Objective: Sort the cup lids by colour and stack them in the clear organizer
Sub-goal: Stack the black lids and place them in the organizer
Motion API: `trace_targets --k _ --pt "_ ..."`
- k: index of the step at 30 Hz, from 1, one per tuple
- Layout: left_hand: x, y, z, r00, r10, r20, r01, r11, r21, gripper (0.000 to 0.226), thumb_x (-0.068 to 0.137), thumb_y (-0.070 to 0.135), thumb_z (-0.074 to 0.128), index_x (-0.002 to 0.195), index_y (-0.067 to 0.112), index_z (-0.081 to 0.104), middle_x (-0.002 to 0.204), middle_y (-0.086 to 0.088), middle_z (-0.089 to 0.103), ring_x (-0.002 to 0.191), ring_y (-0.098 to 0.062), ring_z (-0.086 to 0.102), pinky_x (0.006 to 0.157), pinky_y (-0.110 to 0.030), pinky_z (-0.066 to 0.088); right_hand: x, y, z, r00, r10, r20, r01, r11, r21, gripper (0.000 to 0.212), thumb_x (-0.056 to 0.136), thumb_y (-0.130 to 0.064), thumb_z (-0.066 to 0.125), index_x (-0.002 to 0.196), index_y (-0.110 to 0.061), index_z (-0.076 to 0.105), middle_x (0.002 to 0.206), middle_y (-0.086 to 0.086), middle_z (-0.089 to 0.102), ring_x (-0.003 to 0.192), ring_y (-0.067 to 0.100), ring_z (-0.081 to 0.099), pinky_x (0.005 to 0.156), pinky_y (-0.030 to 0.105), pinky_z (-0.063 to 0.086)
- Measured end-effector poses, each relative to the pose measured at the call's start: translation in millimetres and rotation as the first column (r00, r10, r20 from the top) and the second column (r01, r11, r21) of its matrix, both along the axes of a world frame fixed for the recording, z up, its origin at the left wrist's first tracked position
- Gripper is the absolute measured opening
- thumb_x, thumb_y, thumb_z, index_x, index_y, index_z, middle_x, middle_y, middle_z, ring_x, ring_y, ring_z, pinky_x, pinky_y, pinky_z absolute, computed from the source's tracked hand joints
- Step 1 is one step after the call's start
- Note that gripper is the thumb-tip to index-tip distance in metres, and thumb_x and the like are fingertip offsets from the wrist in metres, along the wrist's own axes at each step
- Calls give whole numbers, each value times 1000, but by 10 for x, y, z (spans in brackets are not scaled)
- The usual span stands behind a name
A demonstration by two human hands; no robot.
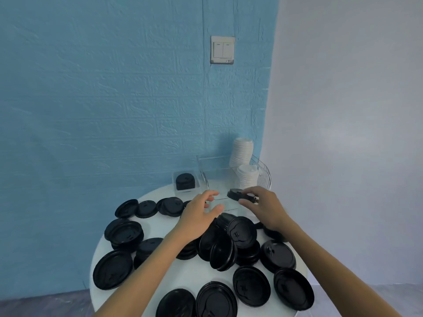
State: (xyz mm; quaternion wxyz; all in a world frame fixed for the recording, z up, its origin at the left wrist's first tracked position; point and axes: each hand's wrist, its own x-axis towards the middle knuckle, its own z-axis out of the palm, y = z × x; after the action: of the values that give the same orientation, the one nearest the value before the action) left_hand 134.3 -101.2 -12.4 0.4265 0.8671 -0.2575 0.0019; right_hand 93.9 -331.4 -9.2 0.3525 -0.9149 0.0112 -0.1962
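Note:
Several black cup lids (229, 243) lie scattered and piled on the round white table (183, 273). My right hand (265, 207) grips a black lid (238, 195) by its edge, held over the near side of the clear organizer (214, 170). Inside the organizer, two stacks of white lids (242, 154) lean at the right. My left hand (201, 211) hovers in front of the organizer with thumb and fingers spread, holding nothing. A small clear box at the back left holds a short stack of black lids (185, 181).
A wire basket (265, 175) stands behind the organizer at the table's back right edge. The blue wall with a light switch (222, 50) rises right behind the table. Grey floor shows below the table on both sides.

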Motion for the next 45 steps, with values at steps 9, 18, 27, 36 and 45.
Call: trace_targets --k 9,18,27,36,45 --pt "-14 155 -30 997 -52 -61 44 992 -119 113 57 53 95 152 40 35 134 21 58 121 8 55 111 -26 44 -201 563 148 933 354 67 -360 923 137 30 84 -23 83 113 -22 78 119 -14 68 113 2 64 105 24 49" --pt "-176 258 -223 994 110 -2 -107 961 -257 109 56 62 92 148 35 40 119 28 61 113 13 56 91 -5 43 -144 822 14 927 370 63 -355 813 462 12 83 -11 83 91 -19 83 113 -4 72 107 16 71 101 44 55" --pt "-223 364 -341 991 121 -51 -131 932 -338 113 51 61 88 151 39 39 123 28 62 111 13 59 97 -19 51 -160 955 -96 923 383 30 -360 835 416 15 82 -16 84 93 -26 83 113 -14 71 111 9 68 103 40 53" --pt "-177 402 -515 986 164 -38 -166 909 -382 84 62 36 97 131 48 51 116 29 65 113 9 59 88 -4 45 -370 -142 -53 995 64 -78 -65 998 -17 52 80 -59 74 128 -40 64 132 -25 56 122 -4 55 109 30 45" --pt "-212 354 -550 986 161 -48 -167 903 -396 91 59 39 97 136 49 49 122 26 64 115 8 58 94 -11 44 -512 -697 -516 961 -73 -268 42 992 -122 62 75 -49 80 134 -43 57 130 -17 54 116 5 59 101 26 47"
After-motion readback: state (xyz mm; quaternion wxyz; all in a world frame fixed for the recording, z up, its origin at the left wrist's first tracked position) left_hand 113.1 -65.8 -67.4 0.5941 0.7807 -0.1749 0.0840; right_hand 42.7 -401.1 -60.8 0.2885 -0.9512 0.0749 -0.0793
